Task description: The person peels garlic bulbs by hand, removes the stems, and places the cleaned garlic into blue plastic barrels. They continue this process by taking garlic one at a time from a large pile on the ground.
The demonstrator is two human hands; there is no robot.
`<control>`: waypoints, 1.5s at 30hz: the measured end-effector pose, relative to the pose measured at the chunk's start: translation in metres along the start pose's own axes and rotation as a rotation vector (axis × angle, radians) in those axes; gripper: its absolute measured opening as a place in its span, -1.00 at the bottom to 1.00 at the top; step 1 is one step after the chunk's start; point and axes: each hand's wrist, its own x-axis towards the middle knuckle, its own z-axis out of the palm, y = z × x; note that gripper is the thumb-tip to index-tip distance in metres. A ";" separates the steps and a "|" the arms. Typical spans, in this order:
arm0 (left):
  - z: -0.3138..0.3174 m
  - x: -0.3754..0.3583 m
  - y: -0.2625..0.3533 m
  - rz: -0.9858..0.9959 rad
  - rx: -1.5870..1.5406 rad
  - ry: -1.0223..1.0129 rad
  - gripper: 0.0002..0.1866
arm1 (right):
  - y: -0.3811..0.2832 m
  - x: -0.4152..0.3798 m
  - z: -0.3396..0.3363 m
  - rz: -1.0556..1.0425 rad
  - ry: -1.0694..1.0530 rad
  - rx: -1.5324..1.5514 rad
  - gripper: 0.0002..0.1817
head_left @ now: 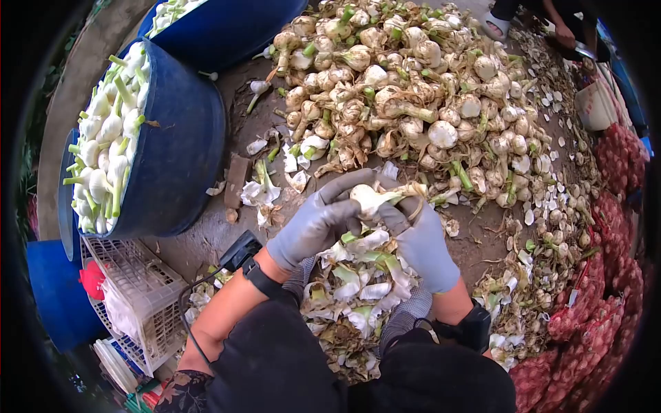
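White garlic bulb (368,197) w/ papery skin sits between our grey-gloved hands: left hand (315,224) grips it from the left, right hand (418,237) pinches its stem side. Below, pile of peeled husks (358,289); beyond, heap of unpeeled bulbs (413,89); left, blue tub (179,151).

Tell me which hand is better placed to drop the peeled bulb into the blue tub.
Probably left. The left hand is on the same side as the blue tub and already grips the bulb. The right hand also holds the bulb but would have to cross over.
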 end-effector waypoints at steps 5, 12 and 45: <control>0.007 -0.001 -0.006 0.226 0.760 0.021 -0.38 | 0.011 -0.004 -0.008 0.439 -0.155 0.492 -0.83; 0.010 -0.003 0.007 -0.079 0.153 0.067 -0.26 | 0.030 -0.010 -0.011 -0.115 -0.007 -0.440 -0.74; 0.039 0.003 0.026 -0.242 0.438 -0.036 -0.35 | 0.007 0.020 -0.054 0.053 0.140 -0.390 -0.72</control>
